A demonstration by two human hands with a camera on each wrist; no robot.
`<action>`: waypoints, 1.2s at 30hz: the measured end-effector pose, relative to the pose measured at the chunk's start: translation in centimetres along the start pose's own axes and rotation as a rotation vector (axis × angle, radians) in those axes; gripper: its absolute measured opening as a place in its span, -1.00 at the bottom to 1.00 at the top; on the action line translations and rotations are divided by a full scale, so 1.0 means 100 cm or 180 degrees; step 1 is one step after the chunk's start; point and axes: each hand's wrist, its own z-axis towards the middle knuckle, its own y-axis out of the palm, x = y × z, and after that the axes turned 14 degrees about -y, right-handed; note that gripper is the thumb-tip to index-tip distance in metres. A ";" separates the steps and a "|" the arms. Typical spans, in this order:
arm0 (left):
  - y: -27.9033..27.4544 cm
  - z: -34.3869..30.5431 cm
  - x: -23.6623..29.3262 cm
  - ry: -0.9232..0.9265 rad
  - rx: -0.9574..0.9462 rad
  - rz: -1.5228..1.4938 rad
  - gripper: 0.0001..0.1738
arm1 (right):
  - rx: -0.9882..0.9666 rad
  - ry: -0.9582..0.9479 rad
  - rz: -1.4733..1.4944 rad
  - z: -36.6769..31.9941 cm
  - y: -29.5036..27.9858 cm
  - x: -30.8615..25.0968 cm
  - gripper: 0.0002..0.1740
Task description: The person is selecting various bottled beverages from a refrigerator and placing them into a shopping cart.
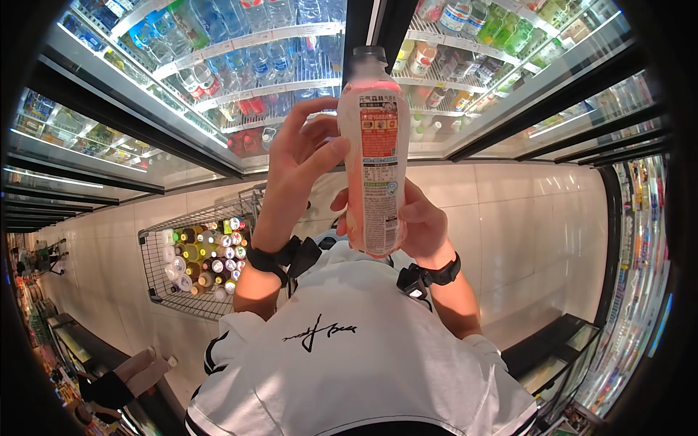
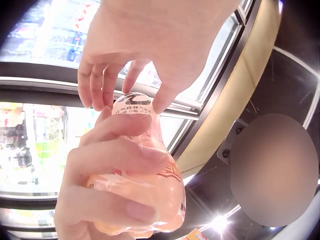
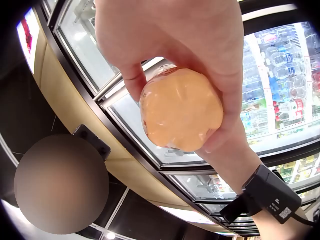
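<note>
A pink bottle with a dark cap [image 1: 372, 152] is upright in the head view, its printed label facing the camera. The right hand [image 1: 425, 221] grips its lower part; the fingers show around the bottle [image 2: 142, 185] in the left wrist view. Beside the upper part is the left hand [image 1: 302, 156], fingers bent loosely and spread, thumb at the bottle's edge. From the left wrist view, the left hand [image 2: 145, 40] arches over the bottle's shoulder. The bottle's base [image 3: 182, 110] faces the right wrist camera, with the right hand [image 3: 175, 30] around it; the left fingers are hidden there.
A wire cart [image 1: 185, 304] holding many bottles stands on the tiled floor at the left. Glass-front coolers with shelves of drinks [image 1: 254, 62] stand ahead. Another shelf of goods [image 1: 640, 240] runs along the right. A person [image 1: 116, 385] shows at the lower left.
</note>
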 end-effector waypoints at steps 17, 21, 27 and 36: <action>-0.003 -0.008 0.010 0.0375 0.0129 0.0650 -0.37 | 0.0150 -0.0682 -0.1285 0.002 0.001 0.007 -0.10; 0.005 -0.011 0.006 0.0127 0.0119 0.1053 -0.19 | 0.0360 -0.0829 -0.1711 -0.002 0.000 0.006 -0.09; 0.010 -0.009 0.009 -0.0045 -0.0058 0.1191 -0.02 | 0.0292 -0.0917 -0.1822 -0.003 0.003 0.004 0.04; 0.013 -0.002 0.002 -0.0343 0.0036 -0.0407 -0.11 | 0.0278 -0.1327 -0.3219 -0.004 0.030 -0.007 0.17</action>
